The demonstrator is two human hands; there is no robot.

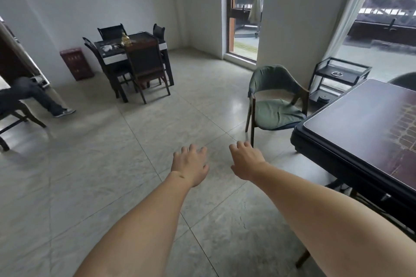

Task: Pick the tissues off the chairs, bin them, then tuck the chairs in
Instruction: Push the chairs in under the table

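Chairs: none shows a tissue from this angle, no tissue visible anywhere clear enough to call. Far left, dark wooden chair (pixel 13 119) at frame edge, a seated person's leg (pixel 38 99) in dark trousers stretched out beside it, shoe on the tile floor (pixel 108 164). Behind that, red box (pixel 76 63) against the white wall. Next right, far table (pixel 132 46) with four dark chairs around it; front chair (pixel 147 69) pushed in against the table edge, others close in too. Small whitish items and a yellowish bottle (pixel 125 39) on the tabletop, too small to identify. Centre foreground: both bare arms extended forward over open floor. Left hand (pixel 190 164) palm down, fingers loosely spread, holding nothing. Right hand (pixel 246 161) just beside it, apart, fingers relaxed and slightly curled, holding nothing, touching nothing. Right of the hands, green chair (pixel 275 101) with green cushion, standing out from the near table (pixel 360 132), angled, not tucked; its front leg close to the table's corner. Seat looks bare apart from the cushion. Near table is dark, glossy top, fills the right edge. Behind it a black shelf rack (pixel 337 78) with an ashtray-like dish on top, by the window (pixel 382 18). Another green chair back just visible at far right behind the table.
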